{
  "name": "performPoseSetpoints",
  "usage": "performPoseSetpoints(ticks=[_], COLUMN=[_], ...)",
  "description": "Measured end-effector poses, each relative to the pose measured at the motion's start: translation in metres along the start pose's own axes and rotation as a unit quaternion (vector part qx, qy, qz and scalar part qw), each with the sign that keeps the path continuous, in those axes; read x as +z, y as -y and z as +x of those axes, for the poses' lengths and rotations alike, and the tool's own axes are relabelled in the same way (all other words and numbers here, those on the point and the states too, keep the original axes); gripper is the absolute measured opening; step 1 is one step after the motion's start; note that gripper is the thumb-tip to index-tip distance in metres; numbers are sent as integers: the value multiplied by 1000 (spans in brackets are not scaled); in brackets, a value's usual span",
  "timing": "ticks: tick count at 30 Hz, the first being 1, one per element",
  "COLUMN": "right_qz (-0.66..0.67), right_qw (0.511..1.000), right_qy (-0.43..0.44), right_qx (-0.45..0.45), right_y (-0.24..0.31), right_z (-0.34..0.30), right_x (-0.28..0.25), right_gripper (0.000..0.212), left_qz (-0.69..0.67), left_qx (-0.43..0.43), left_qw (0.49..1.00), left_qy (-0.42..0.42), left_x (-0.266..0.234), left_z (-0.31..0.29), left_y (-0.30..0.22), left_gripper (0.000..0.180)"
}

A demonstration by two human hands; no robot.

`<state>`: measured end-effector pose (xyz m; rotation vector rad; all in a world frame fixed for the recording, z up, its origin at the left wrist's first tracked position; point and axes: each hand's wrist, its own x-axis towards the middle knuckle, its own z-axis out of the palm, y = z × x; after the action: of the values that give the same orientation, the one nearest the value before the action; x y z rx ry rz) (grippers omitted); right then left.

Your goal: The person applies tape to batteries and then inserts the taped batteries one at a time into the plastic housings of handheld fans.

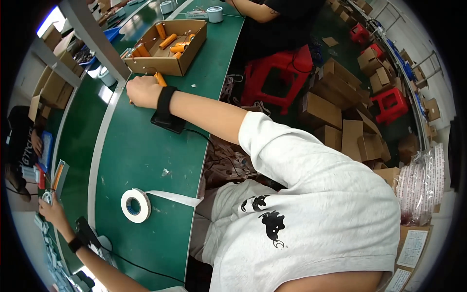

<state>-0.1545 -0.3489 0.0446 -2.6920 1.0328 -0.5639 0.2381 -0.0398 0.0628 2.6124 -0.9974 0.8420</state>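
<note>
My right hand (143, 92) is at the far side of the green bench, its fingers curled downward. An orange cylinder (160, 79), which looks like a wrapped battery, pokes out beside the knuckles; a bit of orange also shows under the fingers. The hand hides most of the grip. A black device (168, 122) with a cable lies under that wrist, which wears a black band. My left hand (53, 213) is stretched out at the left, fingers closed around a small, pale roundish thing (47, 197) too small to name. Beyond it is a narrow grey tray (60, 176) with an orange piece.
A cardboard box (187, 61) of orange cylinders stands past my right hand. A white tape roll (136, 205) lies on the bench, its strip reaching the edge. A metal post (95, 34) rises nearby. Other people sit across and ahead; red stools (277, 78) and cartons (321, 109) stand right.
</note>
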Motion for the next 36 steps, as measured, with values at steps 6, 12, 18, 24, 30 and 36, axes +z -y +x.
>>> performPoseSetpoints(ticks=[6, 12, 18, 24, 30, 36], right_qz=[-220, 207, 472, 582, 522, 718], right_qw=[972, 968, 834, 788, 790, 640], right_qy=[-32, 103, 275, 183, 271, 275], right_qx=[-80, -93, -72, -74, -171, -12], right_y=[14, 12, 63, 90, 92, 69], right_z=[37, 6, -124, -175, -195, -175], right_x=[66, 16, 13, -8, -35, -41], right_gripper=[21, 37, 30, 31, 30, 31], left_qz=[174, -116, -116, -180, -83, -280], left_qx=[-25, 216, 213, 152, 110, 13], left_qw=[983, 923, 947, 965, 990, 960], left_qy=[60, 295, 212, 119, -20, 9], left_x=[54, -136, -145, -158, -155, -151], left_z=[-47, -164, -241, -245, -249, -268], left_y=[-49, -188, -227, -215, -202, -184], left_gripper=[65, 41, 32, 34, 33, 32])
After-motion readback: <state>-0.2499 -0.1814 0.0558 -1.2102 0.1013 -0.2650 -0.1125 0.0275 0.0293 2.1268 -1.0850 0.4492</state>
